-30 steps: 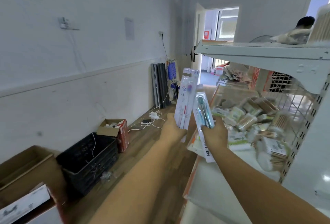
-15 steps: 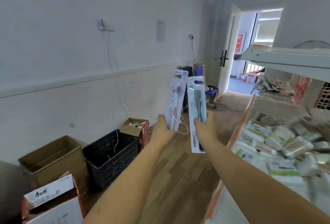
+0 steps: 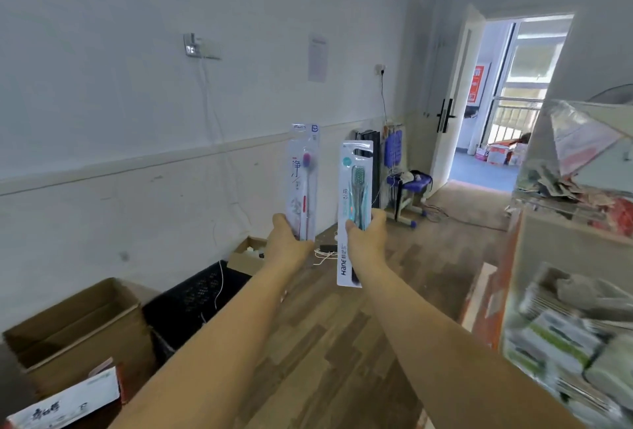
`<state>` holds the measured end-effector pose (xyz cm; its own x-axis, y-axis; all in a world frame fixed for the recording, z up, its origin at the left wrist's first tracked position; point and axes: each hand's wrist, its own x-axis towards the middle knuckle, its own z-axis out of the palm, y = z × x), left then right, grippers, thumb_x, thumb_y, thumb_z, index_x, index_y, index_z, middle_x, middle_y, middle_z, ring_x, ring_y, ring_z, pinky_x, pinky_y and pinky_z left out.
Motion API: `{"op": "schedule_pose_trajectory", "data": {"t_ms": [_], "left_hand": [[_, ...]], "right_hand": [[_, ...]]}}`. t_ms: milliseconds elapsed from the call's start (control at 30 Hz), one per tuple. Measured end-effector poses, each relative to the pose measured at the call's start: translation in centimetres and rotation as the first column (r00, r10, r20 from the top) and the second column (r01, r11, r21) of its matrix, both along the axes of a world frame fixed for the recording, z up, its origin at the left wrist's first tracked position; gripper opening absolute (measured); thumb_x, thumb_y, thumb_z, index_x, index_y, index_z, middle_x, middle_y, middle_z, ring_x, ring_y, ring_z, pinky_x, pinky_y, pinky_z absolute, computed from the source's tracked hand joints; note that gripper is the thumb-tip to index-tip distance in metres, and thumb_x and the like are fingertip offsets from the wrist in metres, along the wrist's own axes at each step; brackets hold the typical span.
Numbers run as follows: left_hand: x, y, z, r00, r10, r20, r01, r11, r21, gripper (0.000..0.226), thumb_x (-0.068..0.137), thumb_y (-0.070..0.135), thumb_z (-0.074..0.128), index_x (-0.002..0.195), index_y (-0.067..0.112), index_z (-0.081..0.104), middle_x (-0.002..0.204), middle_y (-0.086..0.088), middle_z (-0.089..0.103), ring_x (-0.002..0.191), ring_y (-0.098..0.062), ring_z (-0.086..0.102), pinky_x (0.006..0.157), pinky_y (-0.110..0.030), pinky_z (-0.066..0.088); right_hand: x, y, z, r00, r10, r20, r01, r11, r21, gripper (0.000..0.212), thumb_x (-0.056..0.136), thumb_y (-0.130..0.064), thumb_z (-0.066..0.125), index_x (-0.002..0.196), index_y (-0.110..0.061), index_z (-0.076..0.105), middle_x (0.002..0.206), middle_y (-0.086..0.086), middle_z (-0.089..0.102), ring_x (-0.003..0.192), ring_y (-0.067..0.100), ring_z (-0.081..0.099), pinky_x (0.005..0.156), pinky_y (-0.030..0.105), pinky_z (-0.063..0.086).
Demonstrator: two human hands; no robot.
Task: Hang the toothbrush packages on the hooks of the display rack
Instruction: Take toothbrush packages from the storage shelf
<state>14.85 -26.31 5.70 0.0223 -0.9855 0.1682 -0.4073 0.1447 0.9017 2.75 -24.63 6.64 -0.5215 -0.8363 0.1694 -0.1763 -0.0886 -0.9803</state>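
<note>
Now the view has swung left, away from the shelf [image 3: 565, 257]. The left hand [image 3: 286, 247] grips the pink toothbrush package [image 3: 303, 182]; the right hand [image 3: 364, 240] grips the green toothbrush package [image 3: 354, 209]. Both are upright in mid-air; no hooks are visible, so hanging remains pending.

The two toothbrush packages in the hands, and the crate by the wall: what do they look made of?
The left hand holds the pink-brush package and the right hand holds the green-brush package. Both look like printed card with a clear glossy plastic blister, since the brushes show through. The black crate has a perforated lattice wall and a matte look, so probably moulded plastic.
</note>
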Motion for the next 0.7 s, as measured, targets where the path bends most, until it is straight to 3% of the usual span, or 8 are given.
{"op": "schedule_pose_trajectory", "data": {"t_ms": [100,233,500,700], "left_hand": [[-0.1,-2.6,0.1,1.000,-0.018,0.001,0.018,1.000,-0.004,0.041,0.081,0.006,0.065,0.105,0.011,0.032,0.085,-0.002,0.048,0.080,-0.023,0.054,0.069,-0.034,0.049],[-0.3,-6.2,-0.3,0.998,-0.052,0.037,0.052,0.999,-0.002,0.036,0.082,0.002,0.059,0.104,0.010,0.032,0.081,0.000,0.046,0.070,-0.015,0.049,0.054,-0.025,0.042],[-1.4,-16.2,-1.3,0.992,-0.125,0.001,0.125,0.992,0.016,0.043,0.080,0.000,0.063,0.105,0.012,0.031,0.090,-0.003,0.047,0.084,-0.024,0.054,0.075,-0.036,0.053],[-3.5,-25.3,-2.3,0.979,-0.201,0.014,0.201,0.980,0.005,0.044,0.078,-0.004,0.062,0.104,0.013,0.032,0.087,0.002,0.047,0.082,-0.022,0.056,0.063,-0.031,0.055]], "right_hand": [[-0.4,-2.9,0.6,1.000,-0.011,-0.019,0.011,1.000,-0.001,0.027,0.094,-0.010,0.050,0.119,-0.007,0.040,0.102,0.009,0.055,0.092,0.029,0.057,0.073,0.033,0.044],[-0.9,-6.3,0.3,1.000,-0.018,-0.021,0.018,1.000,0.004,0.029,0.093,-0.009,0.050,0.120,-0.007,0.040,0.098,0.007,0.053,0.090,0.029,0.058,0.077,0.039,0.049],[-1.9,-14.5,-1.6,0.999,-0.035,-0.017,0.035,0.999,0.040,0.027,0.095,-0.009,0.049,0.120,-0.012,0.038,0.100,0.005,0.052,0.084,0.022,0.057,0.073,0.038,0.050],[-3.7,-22.4,-1.7,0.995,-0.095,0.003,0.095,0.995,0.015,0.027,0.094,-0.007,0.049,0.119,-0.011,0.039,0.101,0.009,0.053,0.086,0.025,0.056,0.069,0.035,0.048]]}}
